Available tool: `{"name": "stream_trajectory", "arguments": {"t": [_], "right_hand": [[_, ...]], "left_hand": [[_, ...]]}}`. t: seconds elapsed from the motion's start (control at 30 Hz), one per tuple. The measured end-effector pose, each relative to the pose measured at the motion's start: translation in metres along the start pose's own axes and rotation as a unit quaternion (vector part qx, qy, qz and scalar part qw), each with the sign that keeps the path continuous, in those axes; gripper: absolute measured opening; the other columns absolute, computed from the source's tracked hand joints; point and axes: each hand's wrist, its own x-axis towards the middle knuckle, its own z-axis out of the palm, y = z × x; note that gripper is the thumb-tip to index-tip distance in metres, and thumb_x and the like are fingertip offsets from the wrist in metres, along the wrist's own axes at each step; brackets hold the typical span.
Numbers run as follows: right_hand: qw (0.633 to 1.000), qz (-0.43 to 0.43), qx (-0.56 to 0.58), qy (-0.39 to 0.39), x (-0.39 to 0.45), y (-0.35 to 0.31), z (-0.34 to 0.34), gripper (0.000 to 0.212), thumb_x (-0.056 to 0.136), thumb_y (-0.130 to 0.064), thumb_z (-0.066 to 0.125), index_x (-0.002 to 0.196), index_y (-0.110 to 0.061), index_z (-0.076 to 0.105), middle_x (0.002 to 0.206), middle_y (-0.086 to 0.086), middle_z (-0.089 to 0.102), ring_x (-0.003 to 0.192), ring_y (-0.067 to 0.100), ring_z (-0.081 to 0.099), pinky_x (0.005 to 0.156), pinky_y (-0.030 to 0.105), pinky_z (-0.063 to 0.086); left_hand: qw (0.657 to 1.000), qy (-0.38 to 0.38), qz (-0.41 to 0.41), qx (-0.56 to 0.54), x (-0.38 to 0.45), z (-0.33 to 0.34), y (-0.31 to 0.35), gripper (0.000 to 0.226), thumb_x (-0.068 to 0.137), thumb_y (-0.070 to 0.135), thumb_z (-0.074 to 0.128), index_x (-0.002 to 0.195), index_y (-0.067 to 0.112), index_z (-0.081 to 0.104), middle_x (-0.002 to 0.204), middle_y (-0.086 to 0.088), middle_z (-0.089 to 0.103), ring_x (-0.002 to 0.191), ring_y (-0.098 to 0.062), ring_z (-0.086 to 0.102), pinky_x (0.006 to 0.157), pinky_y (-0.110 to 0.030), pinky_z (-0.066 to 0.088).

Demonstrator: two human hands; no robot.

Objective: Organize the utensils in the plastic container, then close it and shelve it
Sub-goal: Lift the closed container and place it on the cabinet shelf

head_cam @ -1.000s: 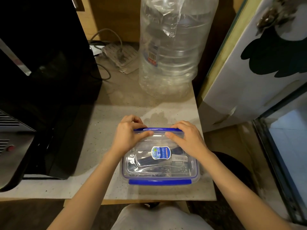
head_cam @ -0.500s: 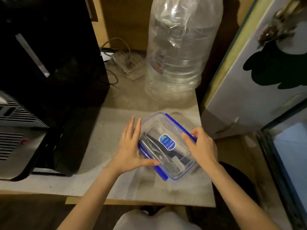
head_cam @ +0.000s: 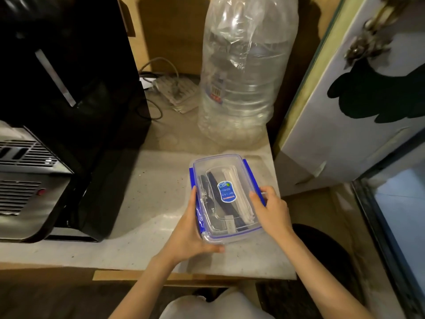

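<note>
A clear plastic container [head_cam: 224, 171] with a blue-trimmed lid and blue side clips rests on the pale stone counter [head_cam: 147, 187], its long side pointing away from me. The lid is on, with a blue oval sticker on top. Through it I see dark and white utensils [head_cam: 232, 180] lying lengthwise. My left hand [head_cam: 189, 233] grips the near left corner and left clip. My right hand [head_cam: 270, 209] presses on the right clip near the front.
A big clear water jug [head_cam: 243, 72] stands just behind the container. A black appliance [head_cam: 69, 88] fills the left side, with a power strip and cables [head_cam: 170, 90] behind. A white door panel [head_cam: 358, 116] rises at the right. The counter edge runs near me.
The container has been turned about a quarter turn, from lying crosswise to lying lengthwise. My hands moved from its far edge to its left and right sides.
</note>
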Motion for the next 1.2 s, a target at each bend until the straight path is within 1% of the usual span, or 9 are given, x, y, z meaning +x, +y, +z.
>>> {"name": "stream_trajectory", "arguments": {"t": [0.13, 0.27, 0.43, 0.53, 0.63, 0.77, 0.93, 1.03, 1.2], "right_hand": [[0.996, -0.017, 0.089, -0.024, -0.006, -0.003, -0.009, 0.035, 0.091, -0.022, 0.056, 0.124, -0.011, 0.051, 0.116, 0.008, 0.063, 0.083, 0.004, 0.061, 0.062, 0.011, 0.05], [0.973, -0.041, 0.228, -0.017, -0.007, -0.026, -0.031, 0.047, 0.081, -0.025, 0.068, 0.125, -0.02, 0.052, 0.119, 0.004, 0.063, 0.096, 0.004, 0.064, 0.069, 0.009, 0.052], [0.933, -0.127, 0.335, -0.041, -0.003, -0.074, -0.077, 0.084, 0.055, -0.051, 0.076, 0.131, -0.033, 0.044, 0.126, -0.005, 0.059, 0.114, 0.011, 0.059, 0.095, 0.035, 0.051], [0.918, -0.197, 0.34, -0.062, 0.002, -0.107, -0.107, 0.091, 0.046, -0.06, 0.081, 0.126, -0.044, 0.041, 0.127, -0.013, 0.059, 0.118, 0.008, 0.056, 0.094, 0.027, 0.051], [0.917, -0.251, 0.308, -0.042, 0.007, -0.14, -0.134, 0.097, 0.045, -0.048, 0.085, 0.129, -0.044, 0.036, 0.128, -0.019, 0.057, 0.12, 0.002, 0.052, 0.093, 0.017, 0.048], [0.901, -0.32, 0.293, 0.006, 0.013, -0.186, -0.168, 0.093, 0.05, -0.034, 0.08, 0.131, -0.041, 0.033, 0.123, -0.026, 0.058, 0.117, -0.003, 0.053, 0.088, 0.009, 0.047], [0.874, -0.399, 0.261, 0.089, 0.018, -0.246, -0.214, 0.098, 0.051, -0.04, 0.08, 0.137, -0.033, 0.035, 0.13, -0.015, 0.057, 0.121, 0.004, 0.052, 0.105, 0.04, 0.041], [0.852, -0.435, 0.268, 0.111, 0.022, -0.279, -0.241, 0.085, 0.053, -0.039, 0.078, 0.13, -0.036, 0.041, 0.127, -0.007, 0.06, 0.117, 0.011, 0.056, 0.102, 0.046, 0.045], [0.839, -0.46, 0.255, 0.142, 0.027, -0.325, -0.279, 0.094, 0.053, -0.049, 0.079, 0.134, -0.027, 0.037, 0.131, -0.001, 0.057, 0.119, 0.018, 0.055, 0.1, 0.048, 0.046]], "left_hand": [[0.999, 0.035, 0.014, -0.007, 0.004, -0.006, 0.009, 0.128, 0.054, 0.032, 0.087, 0.142, 0.035, -0.005, 0.135, 0.045, 0.03, 0.126, 0.008, 0.043, 0.094, -0.006, 0.043], [0.996, 0.074, 0.035, -0.019, 0.017, -0.023, 0.033, 0.139, 0.041, 0.035, 0.091, 0.146, 0.033, 0.0, 0.136, 0.04, 0.036, 0.125, 0.008, 0.044, 0.093, -0.002, 0.04], [0.986, 0.115, 0.098, -0.073, 0.043, -0.05, 0.097, 0.129, 0.034, 0.054, 0.088, 0.138, 0.047, 0.012, 0.126, 0.043, 0.047, 0.12, 0.008, 0.05, 0.092, -0.007, 0.045], [0.974, 0.151, 0.139, -0.092, 0.059, -0.069, 0.138, 0.127, 0.028, 0.061, 0.085, 0.135, 0.048, 0.018, 0.128, 0.035, 0.05, 0.119, 0.012, 0.048, 0.088, -0.002, 0.044], [0.961, 0.174, 0.185, -0.106, 0.075, -0.09, 0.18, 0.146, 0.021, 0.064, 0.084, 0.145, 0.027, 0.016, 0.131, 0.022, 0.047, 0.11, 0.02, 0.051, 0.08, 0.003, 0.043], [0.945, 0.179, 0.251, -0.114, 0.09, -0.114, 0.235, 0.143, 0.019, 0.063, 0.085, 0.143, 0.025, 0.024, 0.113, 0.025, 0.062, 0.1, 0.016, 0.059, 0.072, 0.001, 0.047], [0.919, 0.17, 0.329, -0.134, 0.105, -0.137, 0.306, 0.123, 0.019, 0.054, 0.089, 0.127, 0.027, 0.037, 0.092, 0.031, 0.072, 0.089, 0.012, 0.066, 0.065, -0.004, 0.051], [0.907, 0.175, 0.362, -0.124, 0.114, -0.153, 0.347, 0.125, 0.021, 0.045, 0.091, 0.131, 0.024, 0.034, 0.088, 0.028, 0.073, 0.085, 0.008, 0.068, 0.064, -0.007, 0.053], [0.903, 0.168, 0.384, -0.091, 0.126, -0.183, 0.409, 0.118, 0.021, 0.064, 0.084, 0.124, 0.027, 0.042, 0.105, 0.011, 0.069, 0.095, -0.006, 0.068, 0.072, -0.019, 0.057]]}}
